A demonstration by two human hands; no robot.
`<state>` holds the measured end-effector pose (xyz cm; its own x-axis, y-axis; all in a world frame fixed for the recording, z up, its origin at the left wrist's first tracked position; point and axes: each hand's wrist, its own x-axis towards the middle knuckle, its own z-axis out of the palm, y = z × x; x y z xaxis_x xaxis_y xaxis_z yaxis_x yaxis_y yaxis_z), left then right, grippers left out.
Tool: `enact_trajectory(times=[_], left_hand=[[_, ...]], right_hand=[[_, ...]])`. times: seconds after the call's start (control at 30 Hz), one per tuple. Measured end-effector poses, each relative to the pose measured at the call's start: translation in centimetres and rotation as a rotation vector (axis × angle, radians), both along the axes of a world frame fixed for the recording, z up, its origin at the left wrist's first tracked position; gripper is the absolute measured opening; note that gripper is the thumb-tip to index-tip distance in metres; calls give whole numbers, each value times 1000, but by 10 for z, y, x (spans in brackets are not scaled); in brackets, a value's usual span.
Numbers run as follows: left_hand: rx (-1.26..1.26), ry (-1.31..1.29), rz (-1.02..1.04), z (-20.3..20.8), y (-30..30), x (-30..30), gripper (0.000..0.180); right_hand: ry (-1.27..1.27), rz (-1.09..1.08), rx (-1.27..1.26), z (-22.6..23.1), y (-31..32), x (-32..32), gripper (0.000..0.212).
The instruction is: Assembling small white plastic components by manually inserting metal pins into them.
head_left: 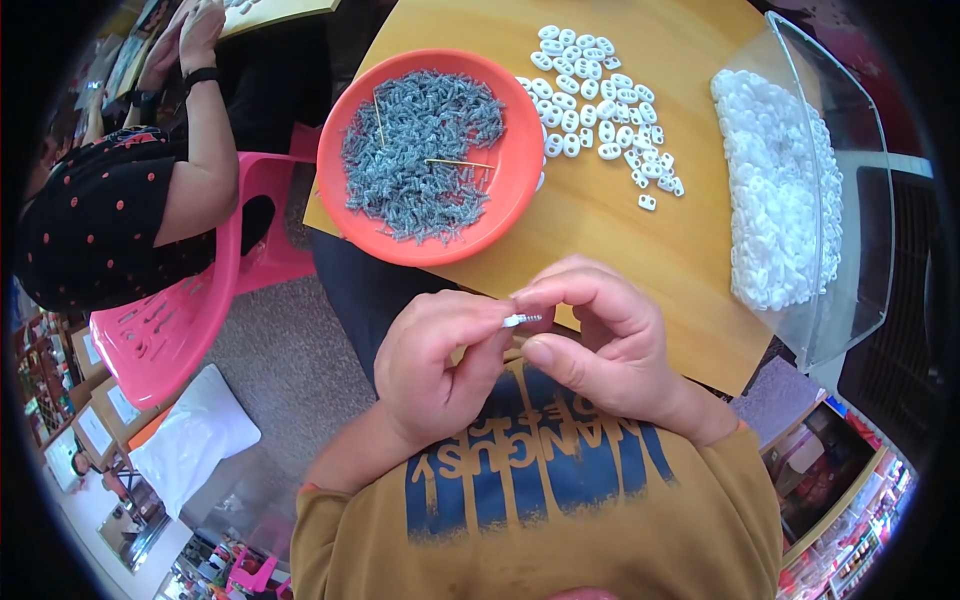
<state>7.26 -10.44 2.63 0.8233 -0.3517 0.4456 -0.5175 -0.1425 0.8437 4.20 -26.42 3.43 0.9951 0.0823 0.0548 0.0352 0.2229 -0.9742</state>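
Note:
Just in front of my chest, my left hand (440, 350) pinches a small white plastic piece (514, 321) between thumb and forefinger. A thin grey ribbed peg (533, 318) sticks out from it to the right. My right hand (605, 345) is close beside it, thumb and forefinger apart around the peg's free end, with the forefinger near the left fingertips. Beyond my hands stands a round red-orange bowl (510, 215), holding many small grey pegs (420, 150) and two thin wooden sticks. Many white oval pieces (570, 85), most with two holes, lie on the table to its right.
A clear plastic bin (868, 250) full of white pieces (775, 190) lies tilted at the right of the wooden table (620, 250). To the left, another person (110, 200) sits on a pink chair (170, 330). A white bag (200, 430) lies on the floor.

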Motion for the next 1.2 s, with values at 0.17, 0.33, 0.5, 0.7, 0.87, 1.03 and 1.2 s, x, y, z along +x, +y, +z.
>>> enact_trajectory(times=[0.17,0.33,0.5,0.7,0.87,1.03,1.2], left_hand=[[43,-241,-60,0,9,8,23],[60,-441,-87,-5,11,13,30],[135,-610,-69,-7,7,15,31],[133,-647,-53,-8,4,17,29],[106,-573,-61,-12,4,13,33],[40,-270,-87,-8,8,5,33],[-298,658,-207,6,8,1,24]], right_hand=[[63,31,147,1,1,-3,29],[297,97,472,12,-1,-6,25],[454,157,539,15,-6,-8,17],[454,125,462,16,-5,-7,14],[505,103,472,19,-6,-4,11],[502,94,463,15,-8,-2,11],[417,26,354,18,-3,1,9]])
